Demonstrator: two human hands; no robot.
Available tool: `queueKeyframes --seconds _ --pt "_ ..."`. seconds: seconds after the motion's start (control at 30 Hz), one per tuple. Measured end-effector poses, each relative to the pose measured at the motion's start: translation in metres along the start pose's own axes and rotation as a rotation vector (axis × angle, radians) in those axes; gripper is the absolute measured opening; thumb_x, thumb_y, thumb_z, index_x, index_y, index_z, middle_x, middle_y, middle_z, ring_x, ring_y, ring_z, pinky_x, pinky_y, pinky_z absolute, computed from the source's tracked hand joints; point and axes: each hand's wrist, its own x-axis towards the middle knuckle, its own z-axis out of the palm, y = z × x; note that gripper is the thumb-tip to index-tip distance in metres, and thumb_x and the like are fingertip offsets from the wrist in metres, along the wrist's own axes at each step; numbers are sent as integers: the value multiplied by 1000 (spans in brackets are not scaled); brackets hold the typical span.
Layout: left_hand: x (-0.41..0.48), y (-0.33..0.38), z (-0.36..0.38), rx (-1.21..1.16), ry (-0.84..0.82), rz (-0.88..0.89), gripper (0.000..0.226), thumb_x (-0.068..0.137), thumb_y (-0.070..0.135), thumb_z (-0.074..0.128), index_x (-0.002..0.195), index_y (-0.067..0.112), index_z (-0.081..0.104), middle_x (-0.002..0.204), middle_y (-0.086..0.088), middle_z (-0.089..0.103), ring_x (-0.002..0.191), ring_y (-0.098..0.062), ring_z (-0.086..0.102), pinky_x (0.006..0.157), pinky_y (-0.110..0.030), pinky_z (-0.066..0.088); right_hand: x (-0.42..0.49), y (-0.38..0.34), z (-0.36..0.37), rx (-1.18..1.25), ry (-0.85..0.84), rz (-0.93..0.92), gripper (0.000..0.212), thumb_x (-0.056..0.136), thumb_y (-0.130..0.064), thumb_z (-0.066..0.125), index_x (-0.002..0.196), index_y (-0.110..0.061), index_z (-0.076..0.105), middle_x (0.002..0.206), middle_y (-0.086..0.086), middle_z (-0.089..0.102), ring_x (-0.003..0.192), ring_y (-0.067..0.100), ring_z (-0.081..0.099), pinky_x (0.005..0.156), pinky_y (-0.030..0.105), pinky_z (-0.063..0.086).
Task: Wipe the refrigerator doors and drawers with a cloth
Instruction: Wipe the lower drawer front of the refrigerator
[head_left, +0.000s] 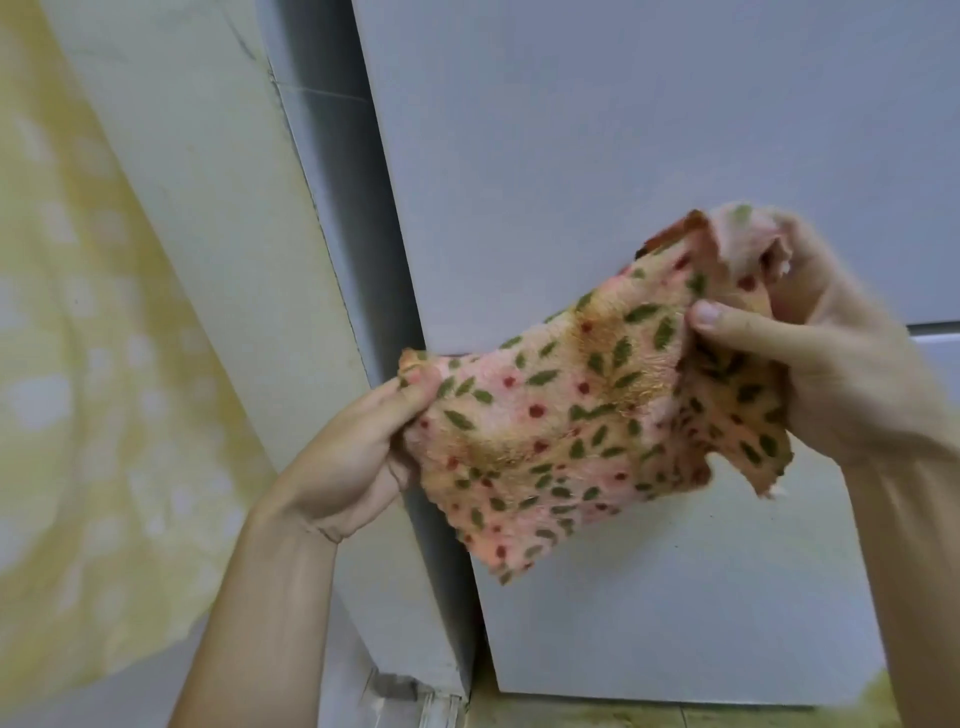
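A pink cloth (587, 415) printed with green leaves and red dots is stretched between both hands in front of the white refrigerator. My left hand (358, 457) pinches its lower left corner. My right hand (821, 353) grips its bunched upper right end, thumb across the fabric. The upper refrigerator door (623, 130) fills the top right. Below the seam (930, 327) sits the lower door or drawer front (675, 597). The cloth hangs just off the door surface; whether it touches is unclear.
A pale wall panel (208, 208) stands left of the refrigerator, with a narrow dark gap (353, 218) between them. A yellow patterned curtain (78, 364) hangs at far left. Floor tiles (571, 714) show beneath the refrigerator.
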Motion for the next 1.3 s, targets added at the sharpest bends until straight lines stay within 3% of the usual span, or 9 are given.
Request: queueKeyframes --seconds 0.13,0.23,0.37,0.5,0.63,0.73,0.93,1.2,1.3 --pt "1 3 9 269 240 78 34 101 54 50 120 41 75 127 3 77 119 -17 73 82 -30 64 -2 -4 5 -549 235 -112 18 101 -18 70 103 -36 71 89 -6 78 77 11 74 62 30 62" --pt "2 7 15 558 443 243 27 100 63 47 105 55 72 111 16 79 105 -4 76 79 -24 61 -3 -7 10 -755 349 -89 4 96 -51 67 96 -47 69 66 4 70 44 16 56 42 28 45" --pt "2 11 10 577 677 235 47 82 74 65 108 35 67 92 3 82 84 -10 79 71 -33 62 -6 -18 17 -483 465 164 37 63 -65 81 94 -46 71 74 -5 78 66 16 78 73 54 65" --pt "-3 15 6 353 489 65 70 72 69 67 126 25 62 54 7 61 47 -7 58 50 -21 52 -9 -26 11 -413 479 256 40 59 -47 83 97 -38 77 78 0 79 72 28 79 70 50 66" --pt "-10 21 -2 89 195 58 66 69 22 95 128 24 66 92 -7 75 78 -17 72 66 -27 61 -7 -26 7 -172 454 253 21 76 -30 81 97 -28 79 79 -3 80 71 16 78 56 28 61" --pt "-13 23 -4 158 183 105 61 60 1 90 114 25 75 103 -8 75 88 -18 74 70 -24 60 -5 -24 -7 -46 392 248 30 70 -33 86 99 -32 77 75 -6 76 70 14 75 58 34 61" --pt "-12 22 -7 324 396 264 34 69 14 81 100 28 81 113 4 77 92 -15 78 78 -18 59 -9 -33 -14 -174 144 127 54 62 -22 92 112 -30 75 88 9 80 78 28 78 57 30 60" --pt "-17 28 -9 286 444 183 47 70 21 79 116 28 81 129 -5 72 110 -8 73 85 -17 57 -10 -19 -13 -503 326 14 37 68 -53 89 100 -36 82 88 -3 82 84 22 80 78 42 64" --pt "-21 30 -6 321 302 183 47 63 20 85 110 24 84 121 -1 79 111 -7 74 85 -12 56 -9 -20 -16 -461 310 12 48 64 -60 92 104 -35 83 92 -5 82 89 16 79 82 31 64"
